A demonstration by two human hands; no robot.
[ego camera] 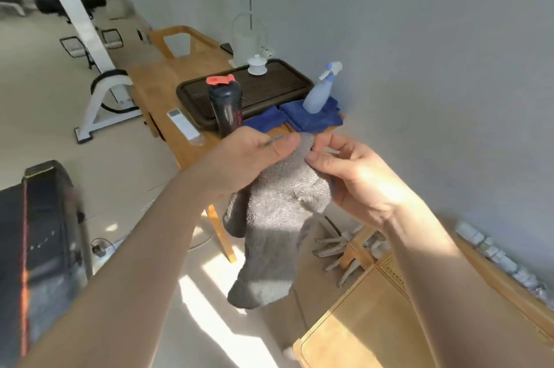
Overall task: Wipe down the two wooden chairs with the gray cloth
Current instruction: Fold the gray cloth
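Both the left hand (254, 158) and right hand (350, 179) pinch the top edge of the gray cloth (275, 217) hanging between them, apparently readying it; next likely means lowering it to the near-right wooden chair (359, 328).

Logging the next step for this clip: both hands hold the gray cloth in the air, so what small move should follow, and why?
Probably fold the cloth into a pad. The left hand and right hand only pinch its top edge, the rest hangs loose, and it touches no chair yet.
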